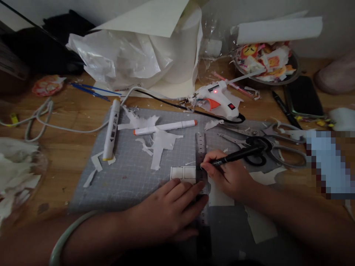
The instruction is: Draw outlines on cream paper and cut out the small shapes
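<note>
My left hand [177, 207] lies flat with its fingers spread, pressing on a clear ruler [201, 147] and the white paper beneath it. The ruler stands lengthwise before me, across the grey cutting mat [130, 177]. My right hand [231, 175] grips a black pen [235, 154], its tip down at the ruler's edge. On the white paper [189, 173], left of the ruler, are drawn black rectangles. More white paper [222, 197] shows right of the ruler, under my right hand. A pale bangle circles my left wrist.
A white glue gun [217, 98] with a lit red light lies behind the mat. Scissors [288, 153] rest to the right. Two markers, a white one [111, 129] and an orange-capped one [166, 127], lie among paper scraps. A bowl [294, 70] of cuttings stands at the back.
</note>
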Demonstrator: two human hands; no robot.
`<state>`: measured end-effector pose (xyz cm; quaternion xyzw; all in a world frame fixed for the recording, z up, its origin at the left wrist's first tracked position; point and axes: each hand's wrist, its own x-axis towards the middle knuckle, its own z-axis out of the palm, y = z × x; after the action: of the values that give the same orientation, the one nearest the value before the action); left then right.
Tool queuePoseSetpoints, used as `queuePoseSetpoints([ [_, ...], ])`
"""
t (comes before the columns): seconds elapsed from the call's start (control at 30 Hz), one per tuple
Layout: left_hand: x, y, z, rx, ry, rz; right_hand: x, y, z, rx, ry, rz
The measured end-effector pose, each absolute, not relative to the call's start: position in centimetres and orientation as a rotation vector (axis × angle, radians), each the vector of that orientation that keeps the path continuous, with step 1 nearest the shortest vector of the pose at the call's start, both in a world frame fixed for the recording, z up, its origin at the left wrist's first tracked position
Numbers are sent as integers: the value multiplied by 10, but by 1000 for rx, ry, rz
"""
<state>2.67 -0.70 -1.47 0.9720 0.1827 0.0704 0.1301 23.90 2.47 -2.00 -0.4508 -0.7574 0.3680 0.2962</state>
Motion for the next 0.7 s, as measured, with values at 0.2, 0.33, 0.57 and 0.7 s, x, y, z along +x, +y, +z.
queuePoseSetpoints([
  [0.2, 27, -6, -15, 2832, 529, 225, 240, 24, -21, -1234, -2017, 999],
  [0.33, 27, -7, -15, 2825, 522, 225, 240, 25, -22, -1237, -2011, 993],
  [0.57, 27, -7, -15, 2824, 523, 214, 239, 24, -21, -1239, -1996, 987],
  [0.7, 26, -8, -17, 2826, 527, 222, 239, 25, -20, -1250, -1984, 1003],
])
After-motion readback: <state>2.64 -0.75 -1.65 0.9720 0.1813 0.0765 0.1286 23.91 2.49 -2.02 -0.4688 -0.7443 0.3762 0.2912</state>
